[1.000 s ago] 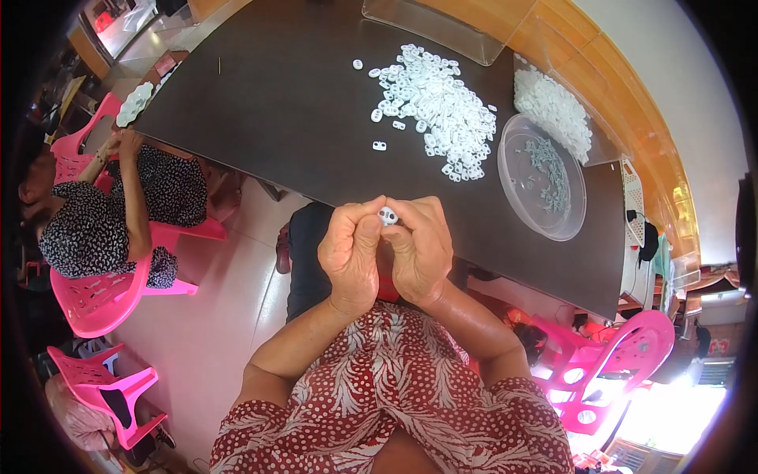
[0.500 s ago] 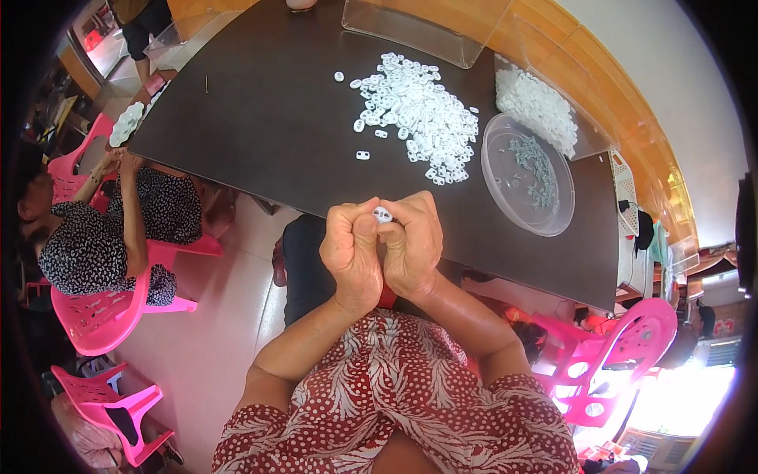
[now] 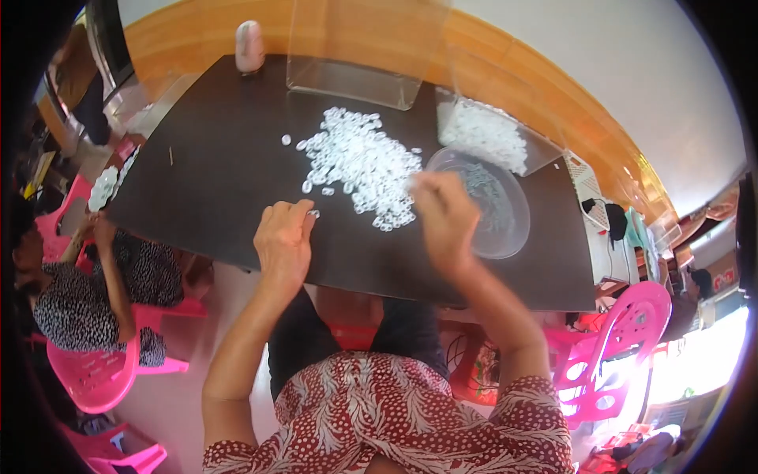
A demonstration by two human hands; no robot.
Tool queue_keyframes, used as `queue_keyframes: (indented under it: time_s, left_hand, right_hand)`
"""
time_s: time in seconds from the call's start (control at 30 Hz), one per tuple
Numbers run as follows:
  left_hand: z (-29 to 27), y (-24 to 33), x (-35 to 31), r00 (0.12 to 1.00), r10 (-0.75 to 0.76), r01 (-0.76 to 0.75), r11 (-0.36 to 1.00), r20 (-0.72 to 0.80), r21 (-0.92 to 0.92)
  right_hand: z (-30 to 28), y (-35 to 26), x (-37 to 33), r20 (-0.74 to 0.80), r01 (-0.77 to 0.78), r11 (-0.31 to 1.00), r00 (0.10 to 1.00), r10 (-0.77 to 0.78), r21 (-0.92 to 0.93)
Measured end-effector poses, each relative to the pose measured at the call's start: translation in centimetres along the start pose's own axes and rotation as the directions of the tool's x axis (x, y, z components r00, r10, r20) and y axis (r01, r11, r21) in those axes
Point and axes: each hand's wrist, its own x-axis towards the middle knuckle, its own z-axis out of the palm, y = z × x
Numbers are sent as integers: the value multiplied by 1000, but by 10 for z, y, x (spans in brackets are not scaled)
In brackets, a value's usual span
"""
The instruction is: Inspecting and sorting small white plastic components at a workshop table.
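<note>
My left hand (image 3: 284, 239) is over the near part of the dark table, fingers drawn together at a small white plastic piece with two holes (image 3: 314, 213). My right hand (image 3: 448, 217) is smeared by motion between the heap and the round tub; whether its fingertips hold anything is unclear. Beyond my hands lies a heap of white two-hole plastic pieces (image 3: 359, 158), with a few loose ones at its left edge. The clear round tub (image 3: 517, 237), partly behind my right hand, contains small grey-green bits (image 3: 489, 193).
Behind the tub is a clear bin holding more white pieces (image 3: 482, 134). Another clear bin (image 3: 355, 83) and a pink bottle (image 3: 249, 47) stand along the table's far side (image 3: 213, 174). A person (image 3: 83, 304) sits at the left on a pink chair (image 3: 95, 379); another pink chair (image 3: 632, 332) is at right.
My hands, earlier pressed together around a white piece near my body, have parted. The left moved forward-left to a loose piece; the right swung right toward the heap and tub. The view shifted too.
</note>
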Motion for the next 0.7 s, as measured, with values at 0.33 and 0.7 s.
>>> queue_keyframes:
  time_s: [0.33,0.7]
  left_hand:
    - [20,-21,17,950,-3,-9,999,313,37]
    - [17,-8,13,954,26,17,990,298,-139]
  right_hand:
    - [-123,125,200,-145,-38,783,987,-68,-621]
    - [-104,119,155,-36,95,773,988,-151,-627]
